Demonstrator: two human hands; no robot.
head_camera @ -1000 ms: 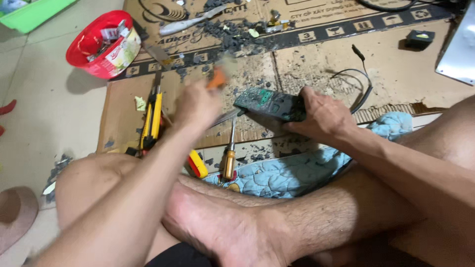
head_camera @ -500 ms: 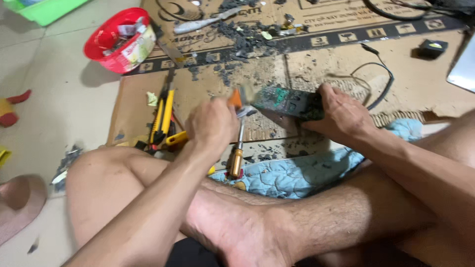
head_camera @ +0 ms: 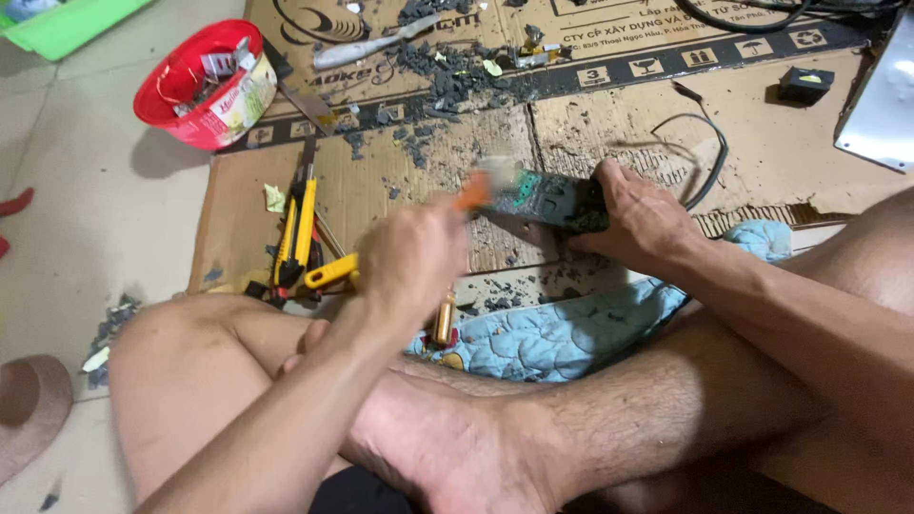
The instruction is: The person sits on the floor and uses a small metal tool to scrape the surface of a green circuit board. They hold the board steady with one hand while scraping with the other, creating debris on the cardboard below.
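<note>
My right hand (head_camera: pixel 640 211) grips the right end of a dark green circuit board (head_camera: pixel 545 196), holding it tilted over the cardboard sheet (head_camera: pixel 609 124). My left hand (head_camera: pixel 411 259) is closed around an orange-handled brush (head_camera: pixel 476 187), whose blurred pale head lies against the board's left end. Black crumbs and dust lie scattered on the cardboard around the board. My crossed legs fill the lower part of the view.
A red bowl (head_camera: pixel 195 88) of small parts sits at the upper left. Yellow utility knives (head_camera: pixel 297 233), a screwdriver (head_camera: pixel 443 319) and a blue quilted cloth (head_camera: pixel 562 333) lie near my knees. A black cable (head_camera: pixel 700 143), a small black box (head_camera: pixel 805 86) and a metal panel (head_camera: pixel 881 109) are to the right.
My left hand has swung the brush back and forth at the board's left end. The camera has drifted, and the board stays held in my right hand.
</note>
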